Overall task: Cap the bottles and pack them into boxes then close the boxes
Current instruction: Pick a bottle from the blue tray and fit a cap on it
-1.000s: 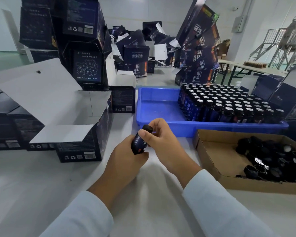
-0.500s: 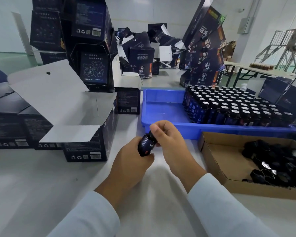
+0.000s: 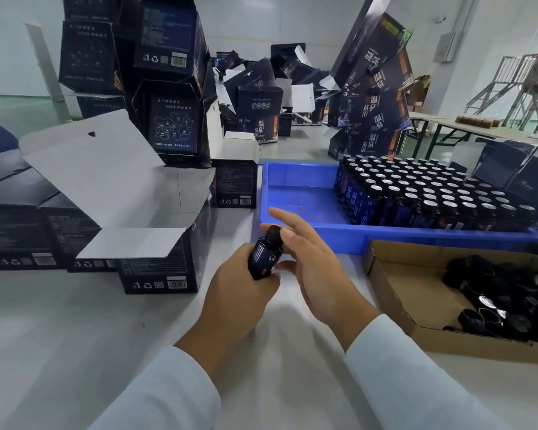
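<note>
My left hand grips a small dark bottle by its body, tilted, with a black cap on its neck. My right hand is beside the cap with fingers spread and straightened; its thumb touches the cap's side. An open dark box with white flaps raised stands to the left. A blue tray holds several uncapped bottles in rows. A cardboard tray at right holds loose black caps.
Stacks of dark printed boxes rise behind the open box and another leaning stack behind the blue tray. Closed dark boxes line the left. The white table lies in front of me.
My right hand has let go of the cap it was pinching and twisting, and its fingers have spread. The view has shifted slightly closer to the table.
</note>
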